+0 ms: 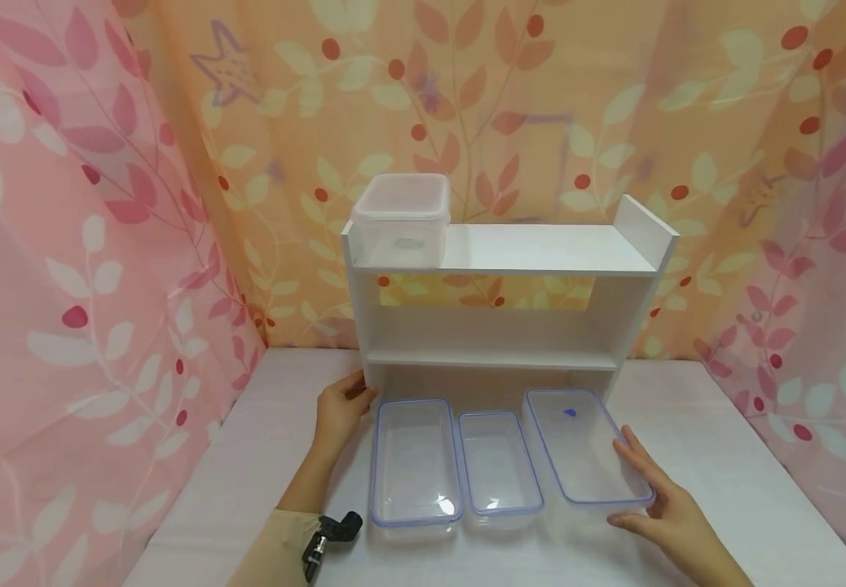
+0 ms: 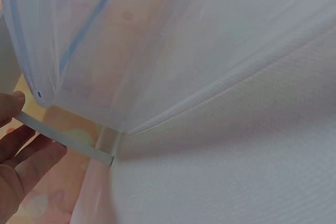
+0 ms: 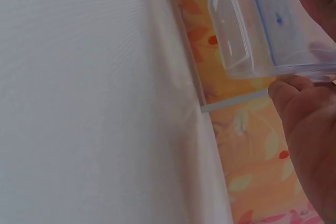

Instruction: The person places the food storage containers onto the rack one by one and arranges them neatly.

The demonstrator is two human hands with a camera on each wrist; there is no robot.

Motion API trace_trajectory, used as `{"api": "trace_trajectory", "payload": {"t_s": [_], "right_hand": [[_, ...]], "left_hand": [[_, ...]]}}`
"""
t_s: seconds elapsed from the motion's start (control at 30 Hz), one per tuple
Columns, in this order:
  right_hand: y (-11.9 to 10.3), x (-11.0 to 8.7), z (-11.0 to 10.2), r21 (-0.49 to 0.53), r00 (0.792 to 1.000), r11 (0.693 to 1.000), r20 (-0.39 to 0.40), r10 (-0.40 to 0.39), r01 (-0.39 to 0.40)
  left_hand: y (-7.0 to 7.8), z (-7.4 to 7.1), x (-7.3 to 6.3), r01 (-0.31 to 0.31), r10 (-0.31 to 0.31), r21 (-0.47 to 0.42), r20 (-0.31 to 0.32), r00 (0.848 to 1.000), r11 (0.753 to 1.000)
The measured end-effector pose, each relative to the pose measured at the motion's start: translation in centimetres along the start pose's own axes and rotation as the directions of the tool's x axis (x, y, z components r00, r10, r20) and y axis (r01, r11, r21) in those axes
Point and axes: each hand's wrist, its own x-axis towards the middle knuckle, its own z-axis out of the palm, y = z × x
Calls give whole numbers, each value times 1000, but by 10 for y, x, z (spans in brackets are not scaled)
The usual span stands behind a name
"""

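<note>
At the lower left side of the white shelf (image 1: 496, 363), my left hand (image 1: 338, 412) pinches the edge of its side panel. The left wrist view has that panel (image 2: 73, 142) between the thumb and fingers. My right hand (image 1: 668, 505) grips the clear blue-rimmed container (image 1: 588, 448) on the right by its near right side. In the right wrist view this container (image 3: 239, 40) stands above the table surface, thumb on one face and fingers on another. Two more clear blue-rimmed containers, a wide one (image 1: 417, 465) and a narrower one (image 1: 500, 465), stand in front of the shelf.
A clear square container with a whitish lid (image 1: 401, 204) stands on the shelf's top board at the left. White cloth covers the table (image 1: 694, 440). Patterned curtains (image 1: 467, 106) enclose the back and sides. A black clamp-like device (image 1: 331, 534) is on the left sleeve.
</note>
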Motion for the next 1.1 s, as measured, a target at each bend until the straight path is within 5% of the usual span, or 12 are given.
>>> {"api": "trace_trajectory", "payload": {"t_s": [0.5, 1.1], "right_hand": [[-32, 1, 0, 37, 999, 999, -27, -31, 32], [-77, 15, -8, -57, 997, 997, -58, -58, 54]], "left_hand": [[1, -3, -1, -17, 17, 8, 2, 1000, 1000], [1, -5, 0, 2, -2, -1, 16, 1000, 1000]]}}
